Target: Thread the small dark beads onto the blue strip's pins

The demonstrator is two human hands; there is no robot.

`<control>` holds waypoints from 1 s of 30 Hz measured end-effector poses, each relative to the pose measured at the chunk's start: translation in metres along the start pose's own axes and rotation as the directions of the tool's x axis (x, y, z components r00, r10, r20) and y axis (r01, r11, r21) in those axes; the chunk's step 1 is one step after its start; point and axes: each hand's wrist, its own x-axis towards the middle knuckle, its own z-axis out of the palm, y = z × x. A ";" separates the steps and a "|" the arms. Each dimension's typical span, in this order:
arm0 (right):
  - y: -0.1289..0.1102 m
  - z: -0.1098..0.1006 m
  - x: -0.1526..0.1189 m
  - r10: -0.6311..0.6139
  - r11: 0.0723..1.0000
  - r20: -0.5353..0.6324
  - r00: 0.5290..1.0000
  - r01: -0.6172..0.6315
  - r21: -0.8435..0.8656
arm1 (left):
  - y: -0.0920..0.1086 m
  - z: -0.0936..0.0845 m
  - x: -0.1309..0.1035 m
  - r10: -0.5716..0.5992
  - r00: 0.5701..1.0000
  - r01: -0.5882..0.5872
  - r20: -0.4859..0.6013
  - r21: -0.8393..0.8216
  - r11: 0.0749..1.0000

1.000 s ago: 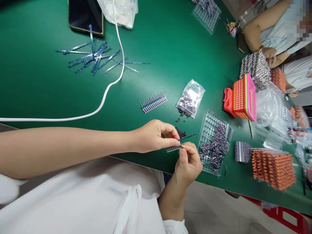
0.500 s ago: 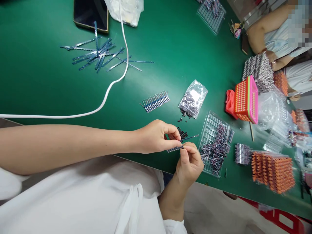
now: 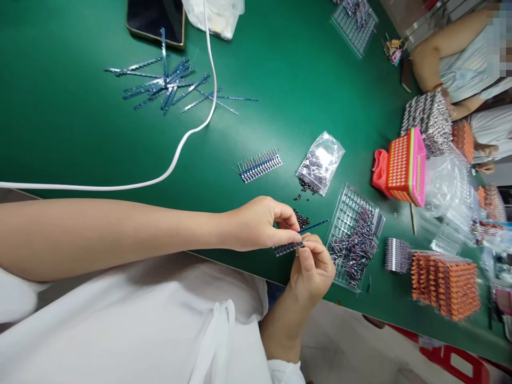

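My left hand (image 3: pixel 266 224) pinches a thin blue strip (image 3: pixel 316 226), whose free end points right above the green table (image 3: pixel 80 133). Close against it, my right hand (image 3: pixel 312 266) has thumb and finger pressed together at the end of a short row of small parts (image 3: pixel 287 248). What exactly lies between the fingertips is hidden. Small dark beads (image 3: pixel 302 218) lie just beyond my fingers. A clear bag of beads (image 3: pixel 320 162) is farther back. To the right, a clear tray (image 3: pixel 340 213) holds many thin dark pieces. Another finished-looking row (image 3: pixel 261 166) lies behind my left hand.
Loose blue strips (image 3: pixel 168 85), a phone (image 3: pixel 156 21) and a white cable (image 3: pixel 176 157) are at the left. On the right are a basket (image 3: pixel 401 165), orange stacks (image 3: pixel 445 285), plastic packaging (image 3: pixel 448 181) and another person's arm (image 3: pixel 430 58).
The row at my fingertips shows more and is tilted differently. The strip's free end is slightly higher. Both hands stay close together, and the whole view has shifted a little.
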 end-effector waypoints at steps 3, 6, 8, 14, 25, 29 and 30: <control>0.000 0.000 0.000 -0.006 1.000 0.006 1.000 0.006 0.007 | 0.001 0.000 -0.001 0.015 1.000 -0.015 -0.008 0.016 1.000; 0.000 -0.001 0.000 -0.007 1.000 0.011 1.000 0.007 0.011 | 0.001 0.001 -0.002 0.037 0.999 -0.037 -0.008 0.032 0.999; 0.000 -0.001 0.000 -0.001 1.000 0.007 1.000 0.001 -0.006 | 0.001 0.000 -0.002 0.046 0.999 -0.046 -0.006 0.038 0.998; 0.000 0.000 -0.001 -0.004 1.000 -0.001 1.000 0.004 -0.005 | 0.000 0.000 -0.001 0.064 0.998 -0.064 0.001 0.039 0.997; 0.001 -0.005 0.000 0.019 0.999 0.047 0.999 -0.017 -0.031 | 0.002 -0.003 0.000 0.055 0.996 -0.059 0.066 0.061 0.996; 0.005 -0.011 0.000 0.111 0.993 0.111 0.988 -0.114 0.019 | 0.003 -0.005 0.000 0.025 0.991 -0.034 0.131 0.071 0.997; 0.006 -0.012 -0.001 0.141 0.989 0.123 0.982 -0.146 0.026 | 0.003 -0.005 0.000 0.020 0.990 -0.031 0.140 0.082 0.996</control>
